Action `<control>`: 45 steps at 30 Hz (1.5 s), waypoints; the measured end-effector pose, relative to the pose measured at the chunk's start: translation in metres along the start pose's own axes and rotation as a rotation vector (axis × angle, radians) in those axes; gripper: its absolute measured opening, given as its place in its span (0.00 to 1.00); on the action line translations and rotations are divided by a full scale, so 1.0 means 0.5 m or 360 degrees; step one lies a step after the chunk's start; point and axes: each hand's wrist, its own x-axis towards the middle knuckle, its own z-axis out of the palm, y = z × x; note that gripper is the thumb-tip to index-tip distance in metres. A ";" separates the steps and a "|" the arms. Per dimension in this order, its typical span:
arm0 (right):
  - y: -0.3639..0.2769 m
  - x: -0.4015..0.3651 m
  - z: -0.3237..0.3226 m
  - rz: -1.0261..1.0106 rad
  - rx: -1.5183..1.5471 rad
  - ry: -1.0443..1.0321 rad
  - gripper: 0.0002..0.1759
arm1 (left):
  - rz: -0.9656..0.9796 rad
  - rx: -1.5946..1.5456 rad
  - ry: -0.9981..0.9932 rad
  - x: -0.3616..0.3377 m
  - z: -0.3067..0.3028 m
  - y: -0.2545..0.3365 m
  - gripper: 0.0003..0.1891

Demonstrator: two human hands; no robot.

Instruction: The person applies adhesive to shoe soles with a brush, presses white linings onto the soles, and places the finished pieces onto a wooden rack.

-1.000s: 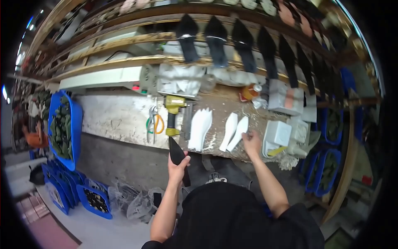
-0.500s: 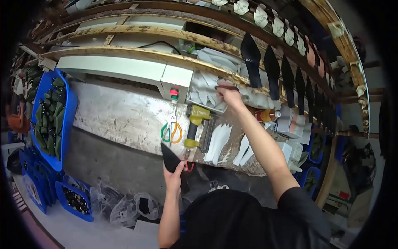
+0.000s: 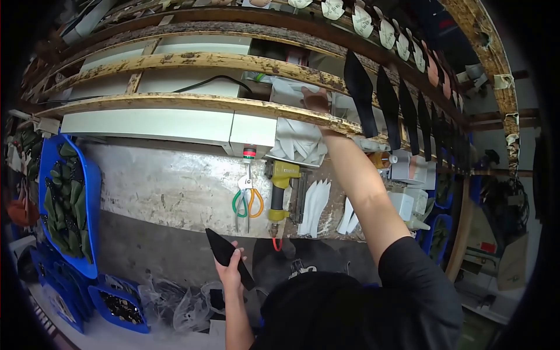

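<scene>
My left hand (image 3: 230, 263) is closed around a black insole-shaped piece (image 3: 219, 246) with a pointed end, held low in front of the bench. My right hand (image 3: 317, 100) reaches past a wooden rail to a rear box of white pieces (image 3: 286, 92). Its fingers look spread over the box, though they are shadowed and the rail hides the wrist. A nearer box of white strips (image 3: 296, 140) stands below that arm. On the bench lie scissors (image 3: 247, 195) with green and orange handles, and a yellow-green nail gun (image 3: 281, 189).
White cut pieces (image 3: 315, 207) lie right of the nail gun. Black insole-shaped pieces (image 3: 385, 105) hang from the rack at upper right. A blue crate (image 3: 92, 192) of dark green pieces stands at left. Wooden rails (image 3: 192, 102) cross above the bench, over a white housing (image 3: 146, 128).
My right hand has moved from the nearer box of white strips to the rear box beyond the rail. My left hand has lowered the black piece away from the scissors.
</scene>
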 end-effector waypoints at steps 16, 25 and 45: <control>-0.133 -0.187 -0.040 -0.0209 0.0100 0.0233 0.11 | 0.0102 -0.0026 -0.0053 0.006 0.038 0.015 0.24; -0.228 -0.509 -0.332 0.0540 0.0289 -0.1145 0.10 | 0.0373 0.0050 -0.0337 -0.030 0.204 0.019 0.21; -0.083 -0.649 -0.563 0.1135 0.0154 -0.0663 0.25 | 0.0321 0.0813 -0.0215 -0.142 0.263 -0.180 0.25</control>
